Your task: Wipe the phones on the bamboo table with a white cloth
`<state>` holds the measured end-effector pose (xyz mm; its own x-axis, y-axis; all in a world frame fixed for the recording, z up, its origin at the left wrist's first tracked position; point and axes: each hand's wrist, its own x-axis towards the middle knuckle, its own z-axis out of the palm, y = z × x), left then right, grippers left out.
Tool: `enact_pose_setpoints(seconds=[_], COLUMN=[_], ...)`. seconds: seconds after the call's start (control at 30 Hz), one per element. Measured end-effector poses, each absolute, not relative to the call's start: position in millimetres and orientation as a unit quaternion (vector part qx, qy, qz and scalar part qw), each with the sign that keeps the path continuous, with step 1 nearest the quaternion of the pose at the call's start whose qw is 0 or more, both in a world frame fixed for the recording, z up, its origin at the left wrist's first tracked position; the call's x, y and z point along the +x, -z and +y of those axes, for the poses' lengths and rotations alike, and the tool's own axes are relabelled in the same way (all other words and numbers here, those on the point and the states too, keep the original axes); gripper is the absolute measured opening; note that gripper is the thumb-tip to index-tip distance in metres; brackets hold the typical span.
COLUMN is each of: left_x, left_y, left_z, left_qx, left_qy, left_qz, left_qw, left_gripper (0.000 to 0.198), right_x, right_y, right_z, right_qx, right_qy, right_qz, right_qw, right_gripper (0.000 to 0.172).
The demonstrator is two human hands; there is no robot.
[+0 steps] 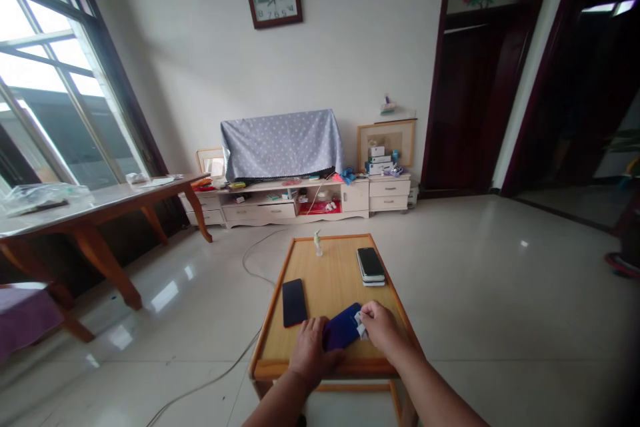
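Note:
A dark blue phone-sized slab (343,327) lies near the front edge of a small wooden table (330,293). My left hand (310,345) rests on its near left end, fingers curled over it. My right hand (379,323) is pinched on a small white wipe (361,325) pressed against the slab's right end. A black phone (294,302) lies to the left. Another dark phone (371,264) sits on a white one at the table's far right.
A small pale bottle (317,244) stands at the table's far edge. A cable (235,360) trails over the tiled floor on the left. A long wooden table (100,207) stands by the window. A low cabinet (300,197) lines the far wall.

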<state>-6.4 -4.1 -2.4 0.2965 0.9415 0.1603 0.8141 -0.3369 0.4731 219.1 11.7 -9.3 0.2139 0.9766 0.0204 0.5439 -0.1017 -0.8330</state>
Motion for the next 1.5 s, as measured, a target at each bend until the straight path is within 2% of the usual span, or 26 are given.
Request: enact_pose_setpoints(seconds=[0.17,0.3,0.5,0.63,0.73,0.9,1.0,1.2,1.37,1.5], left_x=[-16,-23,-20,-20,-21,-22,-22,-24,-23,-23], left_y=[2,-1,-6,-11,-12,-12,-13,-14,-14,-11], left_z=[-6,-10,-14,-13,-13,-12,-12,-10,-10,-8], left_qx=[0.789,0.783,0.776,0.775,0.782,0.777,0.777,0.780,0.779,0.779], left_qy=[-0.221,-0.227,-0.223,-0.215,-0.203,-0.215,-0.218,-0.184,-0.196,-0.187], left_qz=[0.555,0.565,0.577,0.581,0.576,0.578,0.577,0.583,0.583,0.585], left_qw=[0.143,0.130,0.124,0.124,0.124,0.122,0.126,0.133,0.120,0.123], left_gripper=[0.071,0.066,0.051,0.044,0.042,0.044,0.044,0.038,0.047,0.037], right_x=[216,219,190,155,148,174,172,150,170,150], right_y=[13,10,-3,-5,-4,-8,-8,-7,-14,-12], right_z=[15,15,2,-30,-42,-20,-20,-42,-17,-27], right_qx=[-0.704,-0.720,-0.692,-0.631,-0.600,-0.657,-0.662,-0.544,-0.652,-0.605], right_qy=[-0.205,-0.148,-0.097,-0.100,-0.102,-0.086,-0.072,-0.119,-0.089,-0.104], right_qz=[-0.590,-0.607,-0.676,-0.741,-0.772,-0.738,-0.736,-0.815,-0.743,-0.778], right_qw=[0.338,0.301,0.235,0.207,0.181,0.129,0.127,0.158,0.124,0.136], right_gripper=[0.010,0.011,0.030,0.036,0.047,0.059,0.060,0.055,0.061,0.061])
